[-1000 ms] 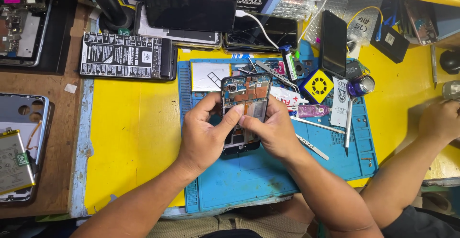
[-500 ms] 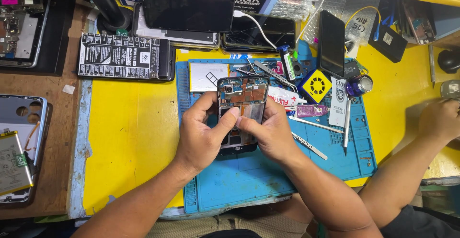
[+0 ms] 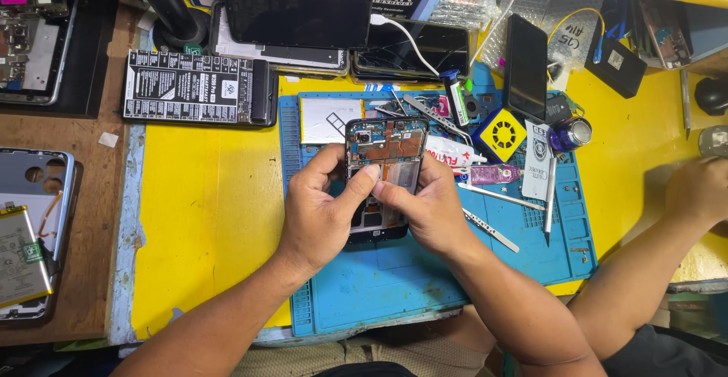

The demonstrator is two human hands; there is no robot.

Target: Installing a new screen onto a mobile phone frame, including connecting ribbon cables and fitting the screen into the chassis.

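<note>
Black-framed phone (image 3: 385, 166), back cover off, is gripped from both sides over the blue mat (image 3: 394, 286). It is clamped between the left hand (image 3: 322, 214) and the right hand (image 3: 425, 206), thumbs meeting on the exposed inner face; copper-toned board and a camera module are seen at its top end. The mat is rubbery, rectangular, with a ribbed left edge, and is laid on a glossy yellow table (image 3: 205, 218). A flat white battery (image 3: 327, 119) is seen just beside the phone's upper left. To the right, thin steel pry strips (image 3: 491, 229), tweezers (image 3: 550, 202), a white tube (image 3: 451, 151) and a yellow square block (image 3: 502, 134) are scattered on the mat. A black printed board (image 3: 193, 87) is set well left. Another person's hand (image 3: 698, 191) is rested at the far right edge.
</note>
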